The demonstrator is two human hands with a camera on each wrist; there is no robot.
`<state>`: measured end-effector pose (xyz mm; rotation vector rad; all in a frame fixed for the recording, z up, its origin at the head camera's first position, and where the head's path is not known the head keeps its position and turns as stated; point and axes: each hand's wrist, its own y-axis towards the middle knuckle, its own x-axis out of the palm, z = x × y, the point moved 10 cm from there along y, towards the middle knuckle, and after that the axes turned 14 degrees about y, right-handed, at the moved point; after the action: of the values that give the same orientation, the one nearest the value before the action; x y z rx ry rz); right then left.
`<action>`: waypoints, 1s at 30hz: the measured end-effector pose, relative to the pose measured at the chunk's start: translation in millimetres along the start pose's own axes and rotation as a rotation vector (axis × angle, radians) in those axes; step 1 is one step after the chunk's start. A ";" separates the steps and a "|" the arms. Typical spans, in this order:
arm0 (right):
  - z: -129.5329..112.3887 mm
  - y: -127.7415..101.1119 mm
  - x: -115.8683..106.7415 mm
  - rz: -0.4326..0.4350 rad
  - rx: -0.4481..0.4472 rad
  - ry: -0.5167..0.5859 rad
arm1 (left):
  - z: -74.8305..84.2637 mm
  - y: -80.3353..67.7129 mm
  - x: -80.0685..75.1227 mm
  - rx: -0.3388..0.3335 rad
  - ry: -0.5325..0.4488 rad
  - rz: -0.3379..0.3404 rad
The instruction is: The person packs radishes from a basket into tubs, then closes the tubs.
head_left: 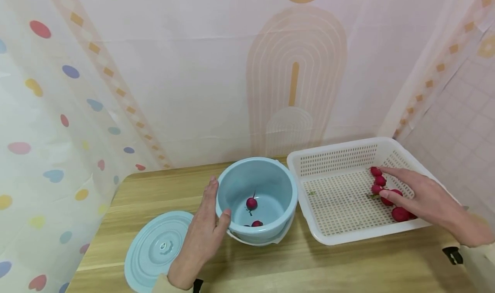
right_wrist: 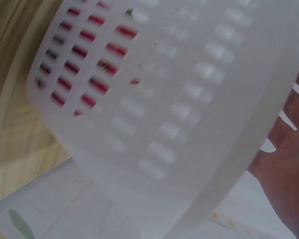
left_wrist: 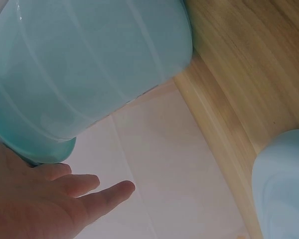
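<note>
Red radishes [head_left: 386, 190] under the flat right hand [head_left: 425, 198]; left hand [head_left: 203, 237] steadies bucket [head_left: 257, 198].

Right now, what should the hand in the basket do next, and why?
Probably close the fingers on one radish and lift it. The right hand lies flat over the radishes in the white basket, touching them but not yet gripping any. Two radishes already sit in the blue bucket, which the left hand steadies, its lid lying off beside it.
</note>
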<state>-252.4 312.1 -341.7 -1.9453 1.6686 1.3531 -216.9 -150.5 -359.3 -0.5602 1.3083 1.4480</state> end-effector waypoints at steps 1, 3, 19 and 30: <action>2.3 0.2 -0.7 -0.002 -0.004 -0.008 | -0.2 0.2 -0.1 0.000 0.000 0.002; 7.0 0.8 -1.0 -0.009 -0.008 -0.015 | -0.3 0.7 -0.5 -0.001 0.001 0.001; 39.4 6.7 8.8 -0.166 0.061 0.054 | -0.7 0.5 0.5 -0.018 0.000 -0.014; 65.1 12.5 27.3 -0.318 0.195 0.182 | -0.1 0.6 1.2 -0.017 0.002 -0.019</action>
<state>-296.7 335.4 -392.9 -2.1540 1.4212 0.8886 -217.8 -150.0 -360.2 -0.5837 1.2899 1.4449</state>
